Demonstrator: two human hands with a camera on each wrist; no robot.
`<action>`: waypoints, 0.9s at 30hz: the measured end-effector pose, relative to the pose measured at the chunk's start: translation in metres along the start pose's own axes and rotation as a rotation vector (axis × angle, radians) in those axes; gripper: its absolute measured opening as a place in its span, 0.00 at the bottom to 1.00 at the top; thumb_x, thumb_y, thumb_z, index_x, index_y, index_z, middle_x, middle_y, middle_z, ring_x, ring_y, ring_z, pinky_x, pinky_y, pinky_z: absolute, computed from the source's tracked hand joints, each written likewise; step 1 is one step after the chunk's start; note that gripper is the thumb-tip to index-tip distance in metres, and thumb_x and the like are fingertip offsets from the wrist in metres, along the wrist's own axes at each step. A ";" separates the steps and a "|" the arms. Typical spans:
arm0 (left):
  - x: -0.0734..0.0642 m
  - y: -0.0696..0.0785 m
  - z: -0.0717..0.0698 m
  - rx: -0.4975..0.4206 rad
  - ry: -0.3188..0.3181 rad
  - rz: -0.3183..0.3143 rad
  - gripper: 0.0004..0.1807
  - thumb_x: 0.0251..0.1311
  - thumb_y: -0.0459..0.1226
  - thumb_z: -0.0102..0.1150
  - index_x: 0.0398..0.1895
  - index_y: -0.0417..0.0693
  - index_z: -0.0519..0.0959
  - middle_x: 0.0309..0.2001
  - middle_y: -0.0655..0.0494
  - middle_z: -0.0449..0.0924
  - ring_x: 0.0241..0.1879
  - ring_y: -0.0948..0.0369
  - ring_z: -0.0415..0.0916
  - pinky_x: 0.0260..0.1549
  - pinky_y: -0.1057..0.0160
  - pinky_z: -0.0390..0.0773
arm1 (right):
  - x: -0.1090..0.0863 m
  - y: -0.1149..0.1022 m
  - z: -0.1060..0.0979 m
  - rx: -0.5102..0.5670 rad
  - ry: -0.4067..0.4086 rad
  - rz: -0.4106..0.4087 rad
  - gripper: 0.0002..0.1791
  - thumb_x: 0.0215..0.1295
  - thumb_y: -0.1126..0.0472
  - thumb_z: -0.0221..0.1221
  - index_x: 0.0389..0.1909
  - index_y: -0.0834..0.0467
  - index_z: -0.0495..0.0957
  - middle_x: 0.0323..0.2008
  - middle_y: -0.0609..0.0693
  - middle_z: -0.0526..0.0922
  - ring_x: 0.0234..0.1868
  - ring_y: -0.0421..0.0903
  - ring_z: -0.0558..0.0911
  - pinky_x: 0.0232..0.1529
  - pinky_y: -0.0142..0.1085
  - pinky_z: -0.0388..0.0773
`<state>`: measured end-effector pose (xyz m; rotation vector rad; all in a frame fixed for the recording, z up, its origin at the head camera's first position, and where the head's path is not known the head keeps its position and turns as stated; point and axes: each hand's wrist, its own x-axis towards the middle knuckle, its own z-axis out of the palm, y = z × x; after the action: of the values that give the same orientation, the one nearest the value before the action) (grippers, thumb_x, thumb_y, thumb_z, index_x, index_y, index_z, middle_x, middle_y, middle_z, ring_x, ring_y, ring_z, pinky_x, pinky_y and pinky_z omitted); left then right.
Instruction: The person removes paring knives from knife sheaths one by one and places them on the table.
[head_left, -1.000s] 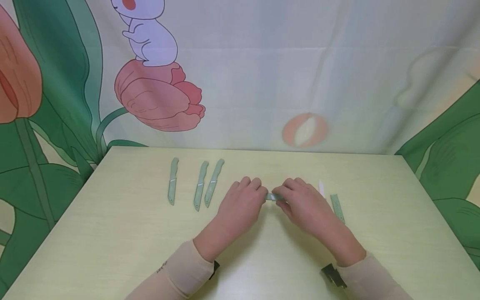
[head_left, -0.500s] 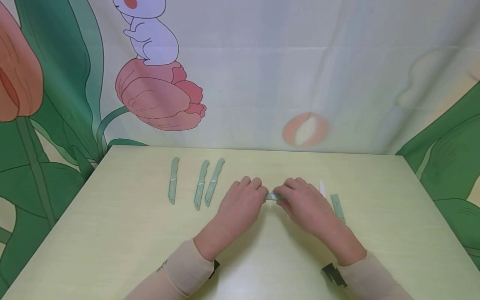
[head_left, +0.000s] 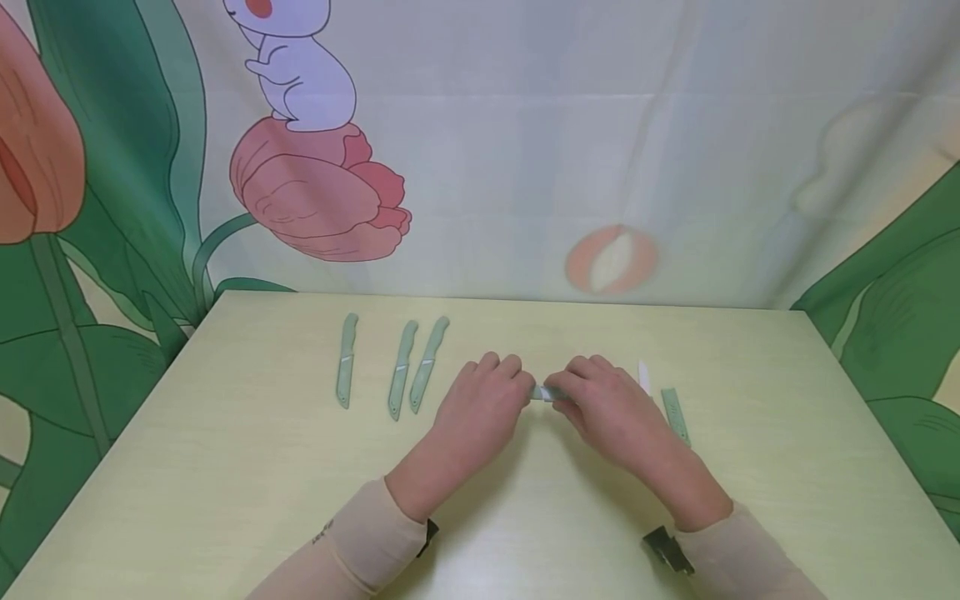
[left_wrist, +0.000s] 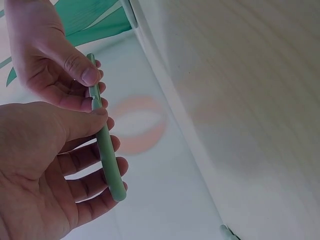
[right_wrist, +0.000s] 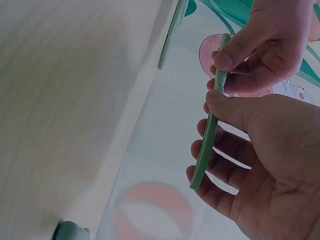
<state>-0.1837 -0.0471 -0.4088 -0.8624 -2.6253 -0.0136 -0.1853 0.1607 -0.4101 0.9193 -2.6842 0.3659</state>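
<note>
As I read it from my remote post, one green knife (head_left: 542, 393) is held above the table (head_left: 540, 525), between the two hands. I find the left hand (head_left: 486, 404) gripping its handle end, fingers curled, and the right hand (head_left: 609, 408) gripping its cover end likewise. Left of the left hand, I record three covered knives (head_left: 401, 371) lying flat; just right of the right hand, a white blade (head_left: 643, 377), partly hidden, and a green cover (head_left: 676, 415).
</note>
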 end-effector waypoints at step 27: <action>0.000 -0.001 -0.003 -0.015 -0.012 -0.013 0.04 0.64 0.35 0.74 0.36 0.51 0.85 0.30 0.59 0.72 0.29 0.59 0.64 0.27 0.67 0.65 | 0.000 0.000 -0.001 -0.008 0.011 0.001 0.16 0.60 0.67 0.77 0.48 0.56 0.88 0.39 0.47 0.84 0.35 0.46 0.75 0.32 0.35 0.71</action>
<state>-0.1833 -0.0484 -0.4063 -0.8533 -2.6454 -0.0308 -0.1851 0.1615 -0.4095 0.9111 -2.6739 0.3585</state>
